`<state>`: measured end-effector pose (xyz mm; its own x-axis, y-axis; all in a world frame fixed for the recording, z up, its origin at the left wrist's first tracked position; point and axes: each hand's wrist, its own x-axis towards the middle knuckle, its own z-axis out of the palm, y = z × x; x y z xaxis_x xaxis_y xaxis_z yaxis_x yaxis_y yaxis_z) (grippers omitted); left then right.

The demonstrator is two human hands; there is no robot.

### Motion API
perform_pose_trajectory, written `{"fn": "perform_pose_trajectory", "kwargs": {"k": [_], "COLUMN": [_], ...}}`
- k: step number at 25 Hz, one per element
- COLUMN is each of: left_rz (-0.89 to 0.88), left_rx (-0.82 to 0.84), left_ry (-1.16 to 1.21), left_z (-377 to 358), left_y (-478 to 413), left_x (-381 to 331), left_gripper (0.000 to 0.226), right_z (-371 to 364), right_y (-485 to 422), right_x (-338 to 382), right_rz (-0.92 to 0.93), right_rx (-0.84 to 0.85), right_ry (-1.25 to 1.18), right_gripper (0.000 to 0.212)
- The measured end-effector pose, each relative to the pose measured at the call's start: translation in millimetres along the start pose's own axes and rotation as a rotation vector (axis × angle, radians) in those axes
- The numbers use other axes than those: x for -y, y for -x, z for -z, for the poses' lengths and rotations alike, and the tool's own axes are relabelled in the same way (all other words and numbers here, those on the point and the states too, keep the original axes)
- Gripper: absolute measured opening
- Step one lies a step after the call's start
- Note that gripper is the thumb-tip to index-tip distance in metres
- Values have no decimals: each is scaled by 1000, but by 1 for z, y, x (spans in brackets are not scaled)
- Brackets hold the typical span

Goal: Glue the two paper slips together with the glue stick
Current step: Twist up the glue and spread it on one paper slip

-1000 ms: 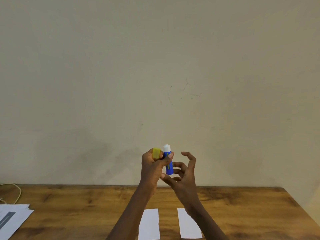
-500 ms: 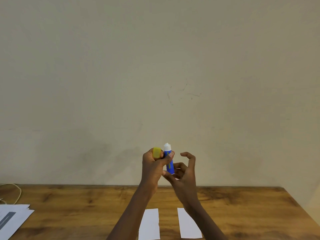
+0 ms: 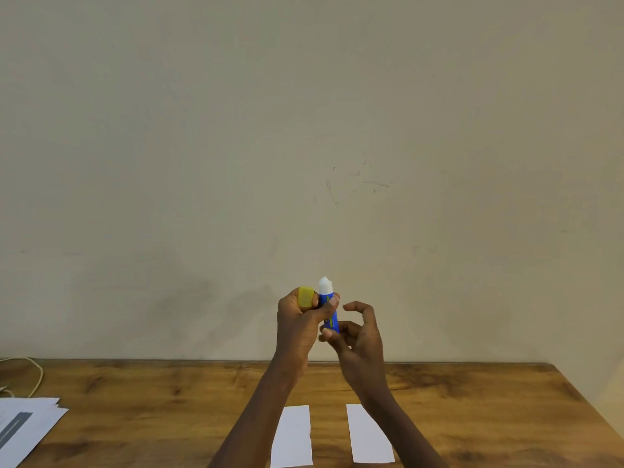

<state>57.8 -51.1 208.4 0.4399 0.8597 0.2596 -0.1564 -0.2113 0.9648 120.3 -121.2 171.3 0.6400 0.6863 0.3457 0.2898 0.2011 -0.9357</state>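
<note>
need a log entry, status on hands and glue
Left hand grips uncapped glue stick and yellow cap. Right hand at its base. Slips untouched.

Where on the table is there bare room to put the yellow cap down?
Free: the wood between the paper stack and the left slip, and right of the right slip up to the table edge. Crowded: the narrow gap between the slips, crossed by both forearms.

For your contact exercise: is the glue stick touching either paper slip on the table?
Apart. The head view shows the glue stick held upright in the left hand, well above both paper slips.
</note>
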Motion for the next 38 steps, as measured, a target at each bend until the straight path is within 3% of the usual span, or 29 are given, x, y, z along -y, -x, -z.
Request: {"fn": "perform_pose_trajectory", "kwargs": {"k": [4, 8, 11, 13, 17, 19, 23, 28, 34, 38], "left_rz": [15, 34, 26, 29, 46, 53, 46, 53, 41, 39], "left_rx": [3, 6, 15, 23, 15, 12, 17, 1, 0, 15], "left_ry": [18, 56, 29, 32, 59, 54, 14, 40, 8, 52], "left_z": [2, 0, 0, 1, 0, -1, 0, -1, -2, -1], "left_y": [0, 2, -1, -2, -1, 0, -1, -1, -1, -1], "left_x": [1, -1, 0, 1, 1, 1, 2, 3, -1, -1], "left_gripper": [30, 30, 28, 24, 17, 19, 17, 16, 21, 20], "right_z": [3, 2, 4, 5, 2, 3, 4, 2, 2, 0], "right_y": [2, 3, 0, 1, 4, 2, 3, 4, 2, 3], "right_x": [1, -3, -2, -1, -2, -3, -2, -5, -6, -8], "right_rz": [-62, -44, -49, -60, -24, -15, -41, -41, -73, -93], "right_rx": [161, -57, 47, 121, -36, -68, 97, -88, 5, -69], "right_ry": [-160, -102, -206, -261, -137, -129, -225, -160, -281, -322], "right_gripper": [40, 48, 29, 28, 55, 49, 27, 53, 24, 43]}}
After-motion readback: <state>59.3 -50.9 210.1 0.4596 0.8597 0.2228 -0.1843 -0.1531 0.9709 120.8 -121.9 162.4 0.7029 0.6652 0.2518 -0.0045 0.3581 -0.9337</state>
